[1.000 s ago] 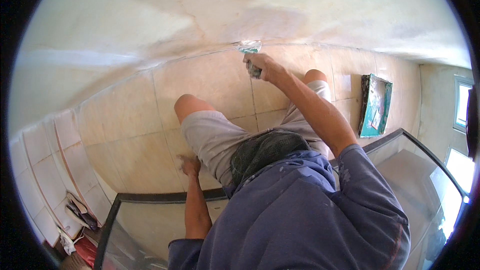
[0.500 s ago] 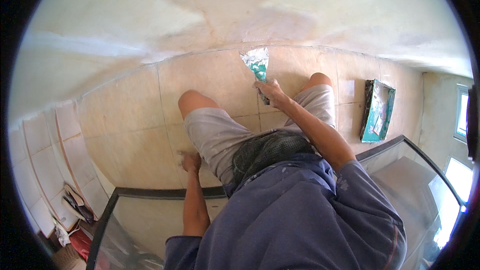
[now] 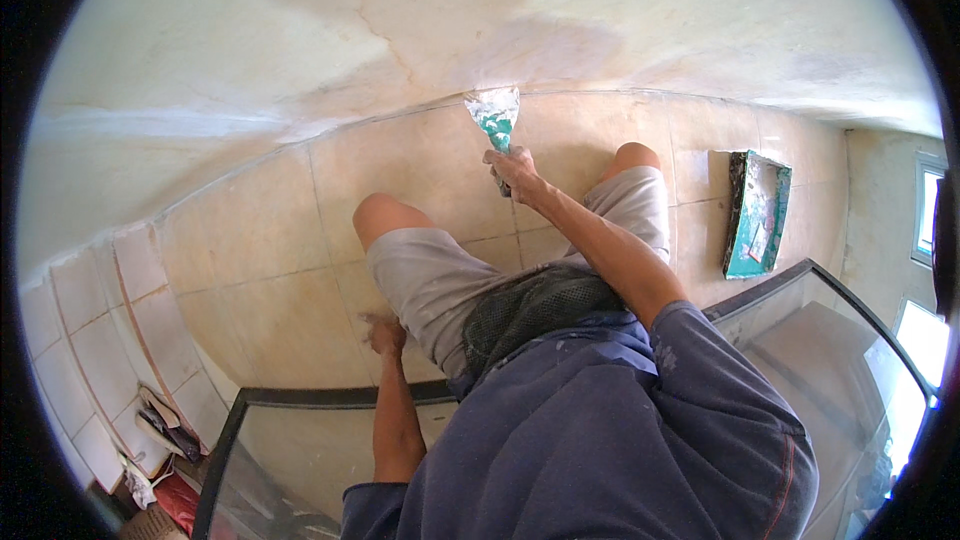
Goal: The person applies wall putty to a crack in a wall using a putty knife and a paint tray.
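My right hand [image 3: 515, 172] is closed around the handle of a putty knife [image 3: 496, 122]. Its wide blade is smeared with white filler and green paint. The blade points away from me, its edge close to the line where the wall meets the tiles; whether it touches is hard to tell. My left hand [image 3: 383, 335] hangs low beside my left thigh with nothing visible in it, its fingers loosely bent and apart. To the right, on the tiles, lies a green, paint-crusted tray [image 3: 758, 215] with whitish filler inside.
Ahead rises a pale, patchy wall [image 3: 430, 10] with a thin crack. Beige floor tiles [image 3: 260, 220] run along its foot. A black-framed glass panel [image 3: 290, 440] is beneath and behind me. Tiled steps [image 3: 135, 305] and shoes [image 3: 165, 420] are at left, windows [image 3: 928, 215] at right.
My right hand and the putty knife have shifted slightly left and toward the wall. The view has turned a little. My left hand stays beside my thigh.
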{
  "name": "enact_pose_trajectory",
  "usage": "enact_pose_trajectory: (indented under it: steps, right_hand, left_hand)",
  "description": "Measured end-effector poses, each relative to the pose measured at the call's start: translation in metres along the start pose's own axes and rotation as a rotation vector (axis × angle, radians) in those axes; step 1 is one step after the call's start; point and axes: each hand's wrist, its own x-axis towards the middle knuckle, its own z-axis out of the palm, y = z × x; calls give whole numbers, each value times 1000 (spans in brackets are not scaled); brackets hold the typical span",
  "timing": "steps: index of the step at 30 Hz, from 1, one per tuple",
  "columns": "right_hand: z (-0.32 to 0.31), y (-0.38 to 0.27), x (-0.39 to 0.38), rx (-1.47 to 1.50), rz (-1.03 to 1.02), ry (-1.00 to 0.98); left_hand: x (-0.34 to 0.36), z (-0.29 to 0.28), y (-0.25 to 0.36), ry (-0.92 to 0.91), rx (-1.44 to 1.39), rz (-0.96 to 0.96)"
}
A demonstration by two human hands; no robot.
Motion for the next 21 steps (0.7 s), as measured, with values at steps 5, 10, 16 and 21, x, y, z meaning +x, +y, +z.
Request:
enact_pose_trajectory:
  steps: [5,10,16,21]
  right_hand:
    - [1,-11,-16,49,-32,-25]
    - [4,-26,-37,53,-77,-23]
    - [2,-46,-65,81,-76,-37]
    - [0,-65,-90,43,-135,-32]
  left_hand:
    - [2,0,-2,17,38,-20]
    - [11,8,-8,-6,28,-58]
    - [2,1,-2,48,-10,10]
    - [2,-1,0,2,-32,-21]
